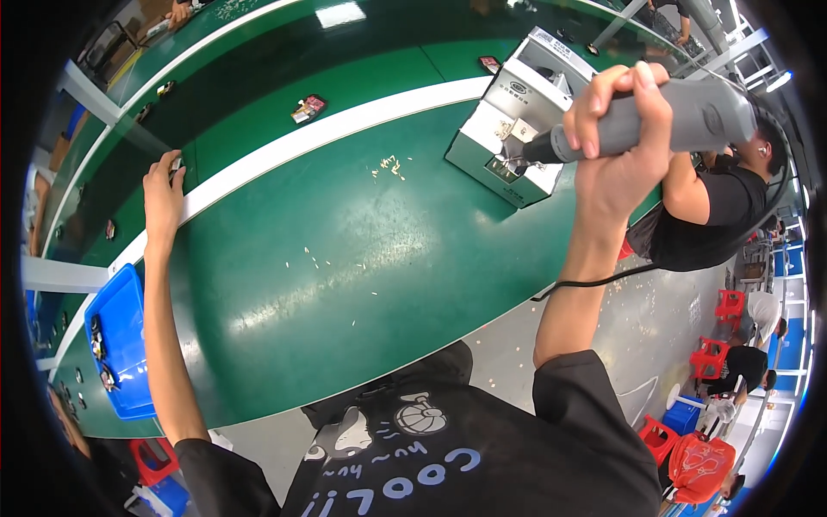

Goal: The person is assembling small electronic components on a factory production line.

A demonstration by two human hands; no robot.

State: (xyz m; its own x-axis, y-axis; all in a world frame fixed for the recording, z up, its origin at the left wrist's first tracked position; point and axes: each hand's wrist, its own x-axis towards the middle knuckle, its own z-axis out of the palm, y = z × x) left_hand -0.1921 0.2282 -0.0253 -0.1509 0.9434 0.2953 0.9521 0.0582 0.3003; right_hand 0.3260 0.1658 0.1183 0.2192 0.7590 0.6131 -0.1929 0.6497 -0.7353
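Two hands show in my feed, set wide apart over the green desk (345,284). The right hand (633,164) is wrapped firmly around a grey electric screwdriver (706,112), above the desk's far right corner, where a pale box (482,155) stands. The screwdriver points down and leftward, its tip at the opening in the front of the box. I would line the shaft up with that opening, go in gently, and put no sideways push on the box. The black cable (594,283) crosses the right forearm beside the desk's near edge; I'd want it slack there.

The left hand (162,196) reaches over the white rail (284,142) along the desk's far edge, near the left corner, fingers bent and thumb close in. A small thing (177,162) shows at its fingertips, but I cannot tell whether it is gripped or only touched.

The tip's very end probably sits inside the opening, though glare and small size leave me unsure. The right hand hides part of the box's back, and the left forearm covers one side of the blue tray (125,319) at the desk's left end.
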